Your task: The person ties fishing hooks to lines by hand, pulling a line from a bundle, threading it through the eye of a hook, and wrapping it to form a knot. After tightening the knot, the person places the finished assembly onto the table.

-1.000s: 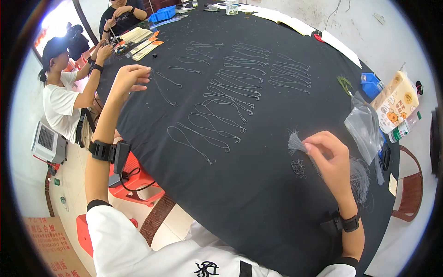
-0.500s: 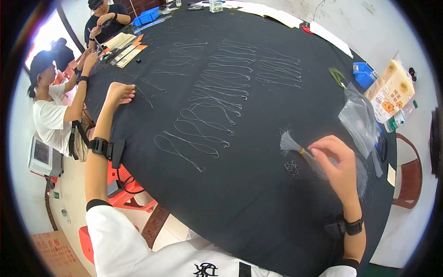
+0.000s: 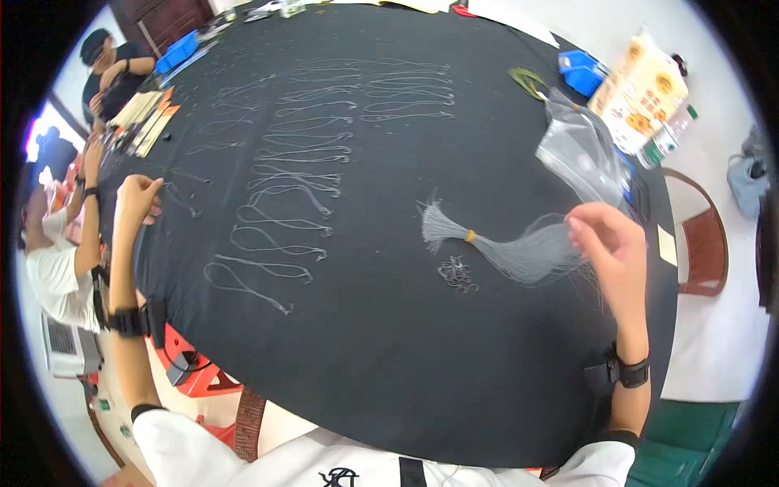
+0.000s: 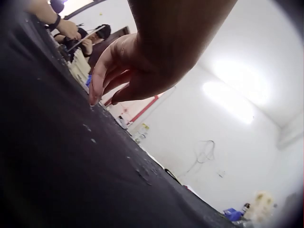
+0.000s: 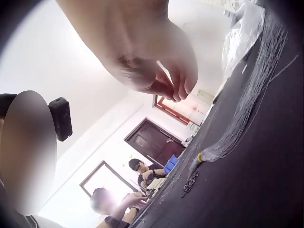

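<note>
In the head view my left hand [image 3: 138,203] is low at the table's left side, thumb and index tips together on the end of a thin looped line [image 3: 180,200]. The left wrist view shows that hand [image 4: 128,71] with its fingertips close to the black cloth. My right hand [image 3: 610,243] pinches a fine strand over the loose end of a grey line bundle [image 3: 519,253], tied with a yellow band [image 3: 471,235]. In the right wrist view, the hand [image 5: 161,71] is raised above the bundle [image 5: 237,128]. Small dark hooks [image 3: 457,274] lie beside it.
Rows of looped lines [image 3: 304,152] cover the left and middle of the black table. Clear plastic bags [image 3: 574,150], a blue bin [image 3: 581,73], a printed pack [image 3: 641,85] and a bottle [image 3: 667,138] stand at right. Two people sit at the far left.
My right hand has left the banded part of the bundle and moved to its loose end. The left hand has lowered toward the cloth with its line. The head view has turned right.
</note>
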Action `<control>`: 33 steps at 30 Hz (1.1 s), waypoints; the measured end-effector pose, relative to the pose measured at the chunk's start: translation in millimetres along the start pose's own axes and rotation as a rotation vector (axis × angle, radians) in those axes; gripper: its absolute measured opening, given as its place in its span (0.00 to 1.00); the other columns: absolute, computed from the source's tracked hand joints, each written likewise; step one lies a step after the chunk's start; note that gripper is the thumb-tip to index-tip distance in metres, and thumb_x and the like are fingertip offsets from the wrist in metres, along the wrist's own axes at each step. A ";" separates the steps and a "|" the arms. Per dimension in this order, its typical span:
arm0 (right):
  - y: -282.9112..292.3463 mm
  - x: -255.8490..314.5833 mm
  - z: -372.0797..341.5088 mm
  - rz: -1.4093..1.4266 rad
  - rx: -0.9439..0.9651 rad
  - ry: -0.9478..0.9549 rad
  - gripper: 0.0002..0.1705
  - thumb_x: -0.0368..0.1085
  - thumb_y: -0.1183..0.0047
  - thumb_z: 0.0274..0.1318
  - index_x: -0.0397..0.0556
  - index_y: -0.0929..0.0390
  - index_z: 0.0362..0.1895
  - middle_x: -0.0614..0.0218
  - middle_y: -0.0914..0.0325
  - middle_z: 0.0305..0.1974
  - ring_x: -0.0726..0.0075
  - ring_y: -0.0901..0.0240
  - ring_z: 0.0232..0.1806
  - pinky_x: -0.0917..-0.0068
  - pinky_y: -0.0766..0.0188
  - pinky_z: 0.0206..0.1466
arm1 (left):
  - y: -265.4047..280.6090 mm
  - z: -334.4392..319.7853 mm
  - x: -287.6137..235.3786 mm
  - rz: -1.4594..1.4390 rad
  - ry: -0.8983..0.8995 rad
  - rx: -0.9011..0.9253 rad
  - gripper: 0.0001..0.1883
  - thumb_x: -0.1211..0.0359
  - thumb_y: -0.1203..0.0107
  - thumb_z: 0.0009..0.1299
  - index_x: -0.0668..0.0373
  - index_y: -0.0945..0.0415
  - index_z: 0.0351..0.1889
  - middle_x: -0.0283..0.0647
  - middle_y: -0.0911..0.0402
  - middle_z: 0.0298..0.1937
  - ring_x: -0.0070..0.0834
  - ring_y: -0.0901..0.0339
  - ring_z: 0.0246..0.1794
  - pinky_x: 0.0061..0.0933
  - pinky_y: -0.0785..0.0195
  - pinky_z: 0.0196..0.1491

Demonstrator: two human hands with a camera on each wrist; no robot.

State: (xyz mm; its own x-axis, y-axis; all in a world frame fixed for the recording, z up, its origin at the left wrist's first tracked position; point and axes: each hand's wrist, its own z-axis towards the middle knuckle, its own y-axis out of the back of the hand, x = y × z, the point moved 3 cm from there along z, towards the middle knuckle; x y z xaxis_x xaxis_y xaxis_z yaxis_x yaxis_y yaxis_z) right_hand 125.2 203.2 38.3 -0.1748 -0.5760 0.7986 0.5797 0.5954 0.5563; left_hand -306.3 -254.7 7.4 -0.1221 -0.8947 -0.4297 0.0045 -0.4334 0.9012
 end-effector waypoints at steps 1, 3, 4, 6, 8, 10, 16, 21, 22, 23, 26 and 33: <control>4.6 -3.5 -0.3 -0.026 -0.009 0.015 0.04 0.28 0.46 0.55 0.42 0.20 0.34 0.72 0.22 0.28 0.84 0.28 0.29 0.84 0.33 0.33 | 3.1 -17.1 -22.0 -0.011 -0.042 0.019 0.15 0.61 0.43 0.67 0.67 0.22 0.35 0.40 0.22 0.21 0.23 0.22 0.16 0.23 0.31 0.13; 10.5 -10.4 0.5 -0.076 -0.012 0.052 0.03 0.28 0.46 0.55 0.42 0.20 0.33 0.73 0.22 0.29 0.84 0.28 0.29 0.84 0.34 0.32 | 1.4 -48.1 -65.4 -0.072 -0.189 0.163 0.14 0.62 0.44 0.68 0.66 0.21 0.38 0.37 0.22 0.22 0.20 0.24 0.16 0.20 0.35 0.13; 9.5 -11.3 0.9 -0.162 0.050 0.069 0.04 0.29 0.45 0.55 0.42 0.20 0.33 0.73 0.21 0.29 0.84 0.28 0.28 0.83 0.35 0.30 | -1.5 -71.1 -94.8 -0.123 -0.255 0.261 0.14 0.62 0.44 0.68 0.65 0.21 0.39 0.37 0.22 0.23 0.19 0.24 0.16 0.19 0.35 0.13; -5.0 -9.2 1.3 -0.174 0.135 0.119 0.05 0.32 0.42 0.53 0.44 0.19 0.33 0.69 0.21 0.29 0.79 0.28 0.26 0.80 0.34 0.29 | -12.0 -123.5 -153.6 -0.193 -0.388 0.437 0.14 0.63 0.47 0.69 0.65 0.22 0.41 0.34 0.22 0.25 0.18 0.24 0.20 0.16 0.34 0.15; -23.8 -6.9 3.5 -0.241 0.210 0.216 0.06 0.34 0.40 0.50 0.46 0.20 0.32 0.66 0.22 0.29 0.72 0.28 0.25 0.76 0.32 0.30 | -25.6 -169.5 -198.8 -0.256 -0.464 0.609 0.12 0.65 0.45 0.68 0.65 0.21 0.40 0.35 0.21 0.27 0.17 0.23 0.22 0.15 0.33 0.17; -43.6 -6.5 3.7 -0.307 0.256 0.299 0.08 0.36 0.39 0.47 0.48 0.22 0.31 0.64 0.25 0.29 0.62 0.28 0.27 0.67 0.30 0.32 | -38.8 -201.7 -231.9 -0.259 -0.623 0.727 0.10 0.67 0.43 0.67 0.66 0.21 0.40 0.36 0.20 0.30 0.18 0.22 0.24 0.16 0.31 0.20; -69.9 -19.2 10.2 -0.389 0.209 0.431 0.05 0.35 0.41 0.47 0.47 0.21 0.27 0.62 0.25 0.28 0.54 0.25 0.30 0.61 0.30 0.34 | -88.5 -235.7 -278.9 -0.292 -1.095 0.560 0.11 0.72 0.40 0.63 0.66 0.22 0.42 0.45 0.21 0.39 0.31 0.21 0.30 0.28 0.28 0.34; -67.5 -14.5 9.5 -0.345 0.173 0.418 0.05 0.34 0.43 0.48 0.46 0.19 0.26 0.59 0.24 0.24 0.49 0.24 0.29 0.58 0.29 0.33 | -136.9 -230.7 -295.9 -0.331 -1.165 0.483 0.11 0.73 0.41 0.62 0.67 0.22 0.42 0.47 0.22 0.41 0.35 0.21 0.33 0.31 0.28 0.38; -67.3 -13.5 9.0 -0.340 0.163 0.428 0.06 0.34 0.44 0.48 0.45 0.19 0.26 0.58 0.24 0.24 0.48 0.24 0.29 0.58 0.29 0.33 | -142.6 -230.6 -298.1 -0.334 -1.175 0.495 0.11 0.73 0.41 0.62 0.66 0.22 0.42 0.47 0.22 0.41 0.35 0.21 0.33 0.32 0.28 0.38; -66.9 -12.4 8.4 -0.336 0.152 0.438 0.06 0.34 0.44 0.48 0.45 0.19 0.26 0.57 0.24 0.23 0.48 0.24 0.28 0.58 0.29 0.33 | -147.7 -230.2 -298.6 -0.329 -1.165 0.503 0.11 0.73 0.41 0.62 0.65 0.22 0.42 0.47 0.22 0.41 0.35 0.21 0.33 0.32 0.28 0.38; -66.8 -8.9 6.2 -0.354 0.165 0.442 0.06 0.34 0.46 0.50 0.45 0.20 0.26 0.56 0.25 0.21 0.48 0.25 0.27 0.58 0.29 0.32 | -152.1 -231.5 -302.2 -0.313 -1.151 0.509 0.10 0.72 0.41 0.61 0.63 0.20 0.40 0.45 0.22 0.39 0.35 0.21 0.33 0.32 0.28 0.38; -66.5 -9.3 3.3 -0.522 0.144 0.555 0.06 0.32 0.48 0.49 0.43 0.24 0.25 0.55 0.25 0.21 0.49 0.25 0.26 0.56 0.30 0.31 | -154.1 -233.8 -301.0 -0.306 -1.166 0.434 0.07 0.72 0.41 0.61 0.61 0.19 0.37 0.43 0.22 0.35 0.35 0.22 0.30 0.33 0.30 0.35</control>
State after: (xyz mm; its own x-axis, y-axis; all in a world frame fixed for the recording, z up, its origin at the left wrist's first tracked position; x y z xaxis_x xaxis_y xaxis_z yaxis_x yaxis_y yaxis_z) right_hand 85.6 170.8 -5.4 0.0499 -0.9756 0.2138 0.4164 0.2149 0.8834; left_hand -38.1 56.1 -15.5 -0.8549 -0.0461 -0.5167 -0.4738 -0.3360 0.8140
